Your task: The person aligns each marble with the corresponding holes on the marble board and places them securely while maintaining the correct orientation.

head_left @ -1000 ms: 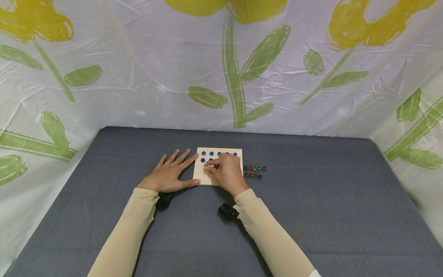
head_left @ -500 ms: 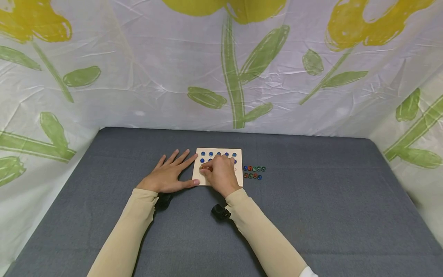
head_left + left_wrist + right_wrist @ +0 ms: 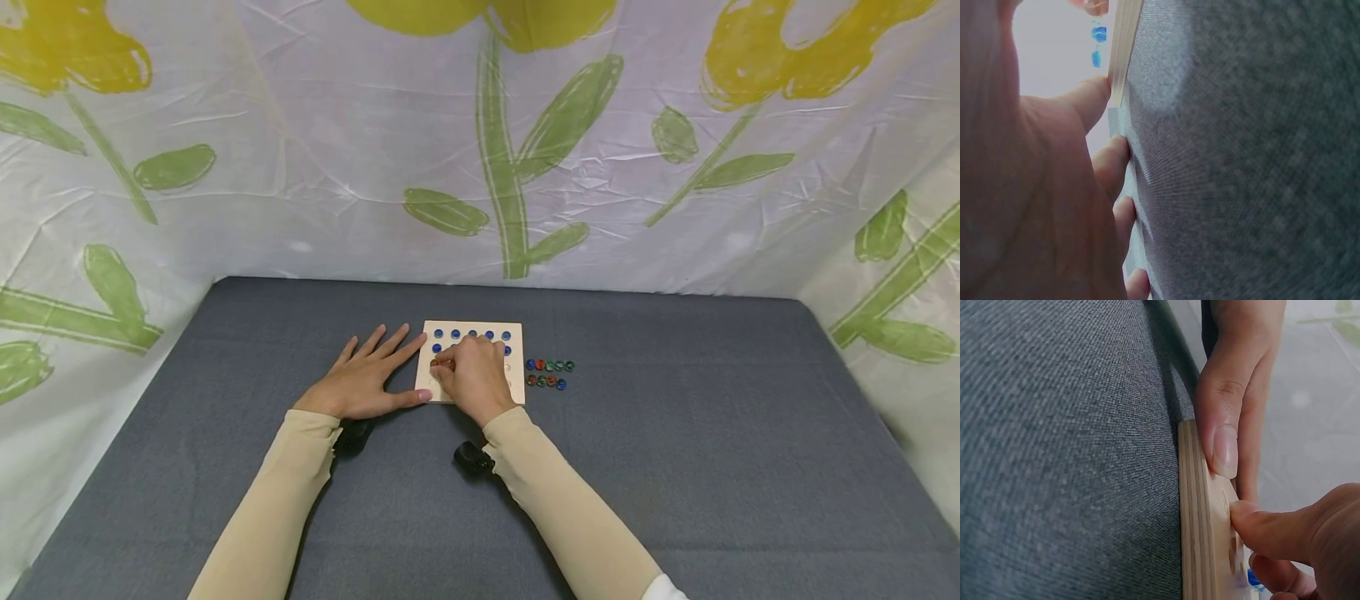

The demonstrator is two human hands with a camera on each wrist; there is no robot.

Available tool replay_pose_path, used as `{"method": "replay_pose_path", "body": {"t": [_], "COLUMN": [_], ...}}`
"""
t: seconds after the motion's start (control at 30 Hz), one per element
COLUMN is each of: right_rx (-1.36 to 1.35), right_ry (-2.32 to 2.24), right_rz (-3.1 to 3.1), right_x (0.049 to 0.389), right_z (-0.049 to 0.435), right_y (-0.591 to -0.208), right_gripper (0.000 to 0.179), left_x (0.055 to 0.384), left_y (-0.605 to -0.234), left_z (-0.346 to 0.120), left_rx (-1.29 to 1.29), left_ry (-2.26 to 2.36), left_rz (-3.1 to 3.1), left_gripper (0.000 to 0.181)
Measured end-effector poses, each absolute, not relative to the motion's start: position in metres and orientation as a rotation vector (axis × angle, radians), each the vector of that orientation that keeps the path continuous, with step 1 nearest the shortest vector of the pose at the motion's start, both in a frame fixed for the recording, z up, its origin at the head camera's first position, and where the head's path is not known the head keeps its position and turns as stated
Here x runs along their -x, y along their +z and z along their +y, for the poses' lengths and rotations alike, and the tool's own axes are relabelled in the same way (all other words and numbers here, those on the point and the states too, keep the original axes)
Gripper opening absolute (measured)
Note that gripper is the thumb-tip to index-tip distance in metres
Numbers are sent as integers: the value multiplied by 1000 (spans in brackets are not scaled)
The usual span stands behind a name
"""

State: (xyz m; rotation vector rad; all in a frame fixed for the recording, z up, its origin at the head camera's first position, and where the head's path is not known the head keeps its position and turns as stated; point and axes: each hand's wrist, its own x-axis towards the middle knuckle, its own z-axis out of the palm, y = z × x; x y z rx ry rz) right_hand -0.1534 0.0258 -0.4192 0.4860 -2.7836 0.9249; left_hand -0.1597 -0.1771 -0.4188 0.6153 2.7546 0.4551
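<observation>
A pale wooden board (image 3: 516, 383) with round hollows lies on the table, blue marbles (image 3: 438, 333) seated in its two far rows. My left hand (image 3: 356, 387) is spread flat at the board's left side. Its thumb (image 3: 1225, 450) rests on the near left corner, and the index fingertip touches the left edge farther up. Over the board, my right hand (image 3: 480, 375) pinches a brownish marble (image 3: 433, 363) between thumb and forefinger, at the left end of the third row. The right hand covers the middle of the board.
Two short rows of loose red, green and blue marbles (image 3: 551, 366) lie on the grey tablecloth (image 3: 712, 433) just right of the board. Behind the table hangs a white curtain (image 3: 337, 167) with yellow flowers and green leaves. Both wrists carry a black camera (image 3: 472, 460).
My right hand has shifted left across the board with the brownish marble, reaching the left end of the third row, and then stays there. The left hand has kept its place.
</observation>
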Motion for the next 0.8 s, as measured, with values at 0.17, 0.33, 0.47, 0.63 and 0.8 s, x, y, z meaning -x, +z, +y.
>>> {"method": "replay_pose_path", "body": {"t": [0.17,0.33,0.47,0.63,0.8], "right_rx": [-477,-470,-447,-414,-406], "right_ry": [945,967,1005,1028,1069], "right_rz": [-2788,-2775,-2744,-2702,-2653], "right_x": [150,146,143,139,138], "right_z": [29,39,53,77,106], "right_y": [-419,-414,-411,-407,-404], "right_gripper": [19,23,24,22,21], "left_x": [160,161,161,161,161], "left_y": [-419,-421,-421,-420,-419], "left_z": [-177,-177,-177,-176,-176], "left_rx": [-608,-596,-591,-592,-599], "left_ry": [446,432,427,435,448], "left_rz": [2757,2755,2757,2762,2755], "left_gripper": [93,94,95,96,96]}}
